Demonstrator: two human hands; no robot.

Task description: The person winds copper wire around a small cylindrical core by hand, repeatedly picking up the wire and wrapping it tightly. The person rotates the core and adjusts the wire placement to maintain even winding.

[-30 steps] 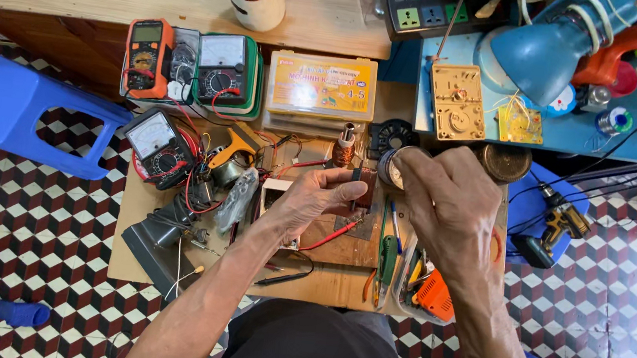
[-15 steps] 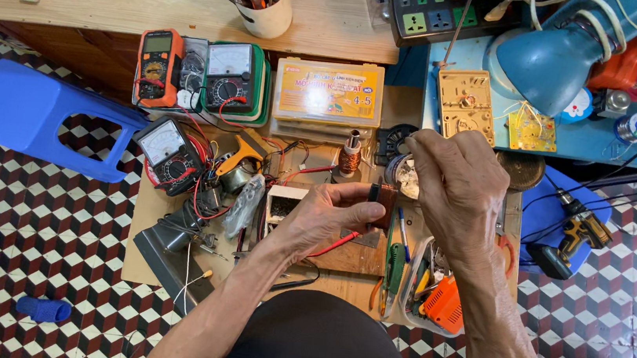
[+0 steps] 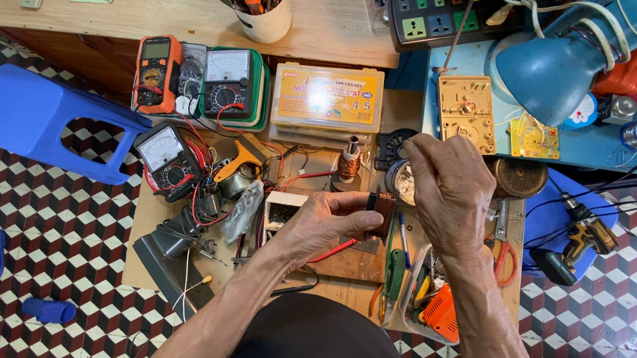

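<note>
Coil bobbin (image 3: 383, 206), small and copper-brown, sits pinched in your left hand (image 3: 329, 224), thumb and fingers closed on it, held above the wooden board (image 3: 349, 260) at the middle of the table (image 3: 148, 224). Right hand (image 3: 448, 186) is raised just beside it, fingers drawn narrow together at the top as if nipping something fine; I can't tell what, if anything, is between them.

Tips, as I judge it:
- Grip the bobbin by its end cheeks, not the winding, so the turns aren't crushed.
- Keep both wrists low and close; right hand works better braced against the left.
- Keep the piece over the board, so anything dropped lands there.

Around you: second copper coil (image 3: 348, 165) upright just behind, round tin (image 3: 401, 181) under the right hand, red probe lead (image 3: 331, 250) lying below the left hand. Yellow parts box (image 3: 327, 97) and meters (image 3: 228, 83) sit well back. Orange tool (image 3: 442, 312) lies near your right forearm; mind the elbow.
</note>
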